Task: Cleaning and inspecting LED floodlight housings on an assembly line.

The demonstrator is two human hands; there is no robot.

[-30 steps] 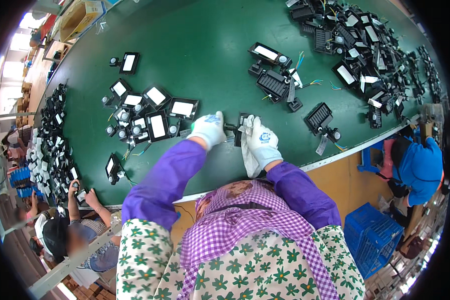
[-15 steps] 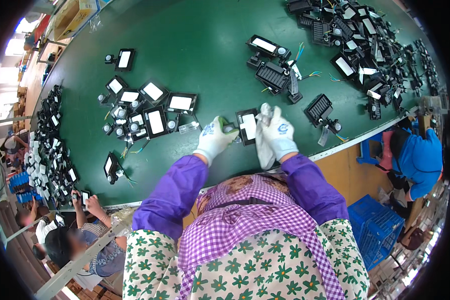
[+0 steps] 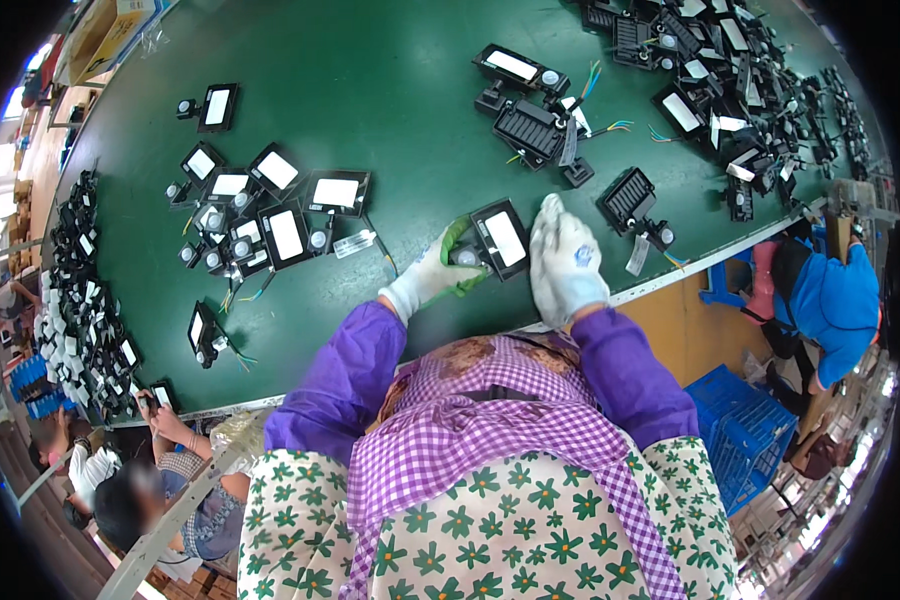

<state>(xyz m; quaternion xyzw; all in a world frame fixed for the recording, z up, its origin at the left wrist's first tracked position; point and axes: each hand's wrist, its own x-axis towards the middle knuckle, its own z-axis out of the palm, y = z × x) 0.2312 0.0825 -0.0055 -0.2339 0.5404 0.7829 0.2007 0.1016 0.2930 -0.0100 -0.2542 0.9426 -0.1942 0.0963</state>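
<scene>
A small black floodlight with a white front panel stands on the green table before me, slightly turned. My left hand, in a white glove with green on the fingers, closes its thumb and fingers round the round sensor at the lamp's left side. My right hand, also in a white glove, lies at the lamp's right edge, with a pale grey-white cloth bunched under it. Its fingertips are partly lost against the cloth.
A group of floodlights lies to the left; a few more are at the right. Large heaps stand at the far right and left edge. Co-workers sit at left and right. A blue crate is beside the table.
The lamp has tilted a little anticlockwise. My right hand has flattened along its right side with the cloth, and my left fingers have spread wider round the sensor. The whole view has shifted slightly.
</scene>
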